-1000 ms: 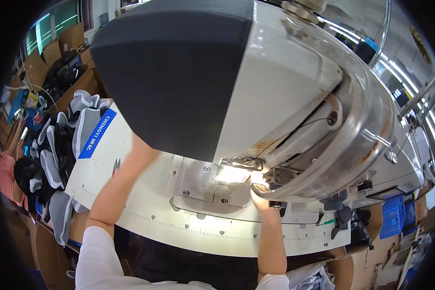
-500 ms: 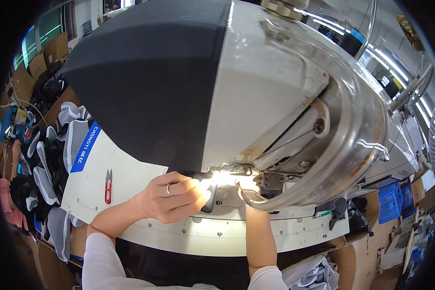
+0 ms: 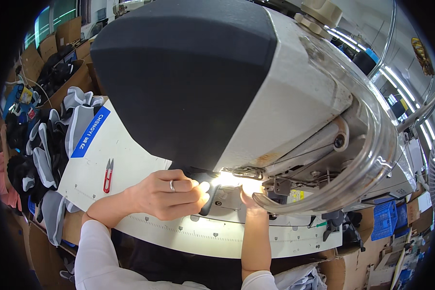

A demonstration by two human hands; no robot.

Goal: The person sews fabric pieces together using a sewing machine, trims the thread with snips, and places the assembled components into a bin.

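Note:
A large sewing machine [image 3: 188, 82] with a black and pale grey head looms over the white work table. My left hand [image 3: 166, 194], a ring on one finger, is closed, its fingertips at a dark piece of material [image 3: 209, 199] left of the brightly lit needle area [image 3: 232, 179]. Only part of that piece shows; the rest is lost in glare and under the head. My right hand [image 3: 251, 192] reaches up to the needle area from below, beside the clear curved guard [image 3: 319, 205]. Glare washes out its fingers, so what they do is hidden.
Red-handled thread snips [image 3: 108, 176] lie on the white table [image 3: 130, 145] left of my left hand. Grey and black fabric pieces [image 3: 43, 159] are heaped beyond the left edge. A blue crate [image 3: 385, 220] and cardboard boxes stand at the right.
The view has shifted, so the machine head sits further right in the picture. Both hands stay near the needle area, and my right hand shows more beside the guard.

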